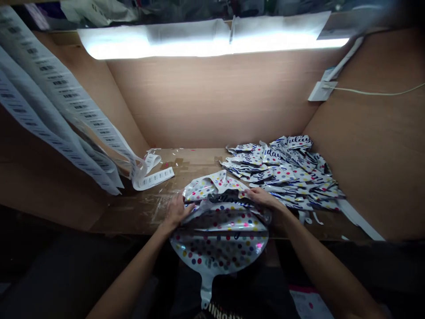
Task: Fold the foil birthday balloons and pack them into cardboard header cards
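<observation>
A flat foil balloon [219,248], white with many coloured dots and dark lettering, lies partly over the front edge of the bench. Its narrow tail hangs toward my body, and its far part is creased in folds. My left hand [175,210] is closed on the balloon's left edge, thumb on top. At the upper right edge, my right hand [264,197] pinches the foil. Close by on the right lies a heap of folded balloons [288,173] with the same dots and script.
Strips of barcode labels [79,106] hang down at the left, their ends resting on the taped cardboard surface [186,161]. Brown panels enclose the back and sides. A bright tube light [206,44] runs overhead, with a white cable box [322,91] at the right.
</observation>
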